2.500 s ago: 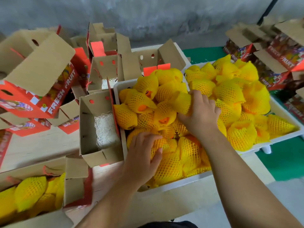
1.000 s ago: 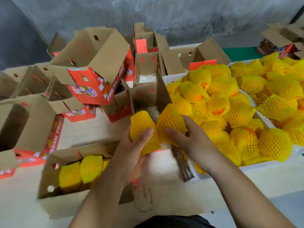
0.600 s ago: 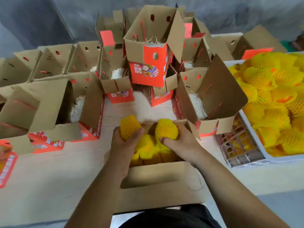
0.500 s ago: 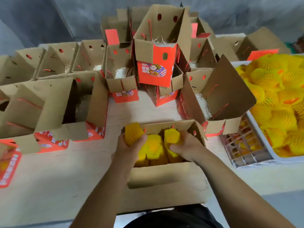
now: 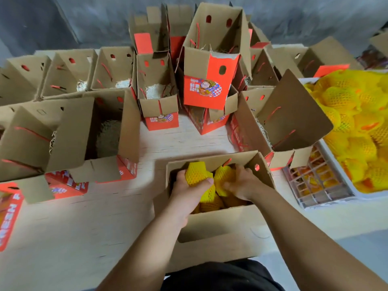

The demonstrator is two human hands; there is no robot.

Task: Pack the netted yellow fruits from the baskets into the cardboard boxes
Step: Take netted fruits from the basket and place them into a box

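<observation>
An open cardboard box (image 5: 218, 234) stands at the table's near edge with several netted yellow fruits inside. My left hand (image 5: 189, 190) grips a netted yellow fruit (image 5: 196, 172) at the box's left side, just above the rim. My right hand (image 5: 241, 183) is inside the box, fingers curled round a second netted fruit (image 5: 224, 175) among the packed ones. A white basket (image 5: 327, 198) at the right edge is heaped with more netted yellow fruits (image 5: 357, 127).
Many open cardboard boxes with red printed sides crowd the table: one at left (image 5: 88, 135), one at right (image 5: 279, 131), a tall stacked one (image 5: 207, 80) behind. Several hold pale shredded padding. Bare wooden tabletop (image 5: 63, 238) lies at lower left.
Both hands carried a fruit each from the basket to the near box; since half a second ago they have sunk lower, the right hand now down among the packed fruits.
</observation>
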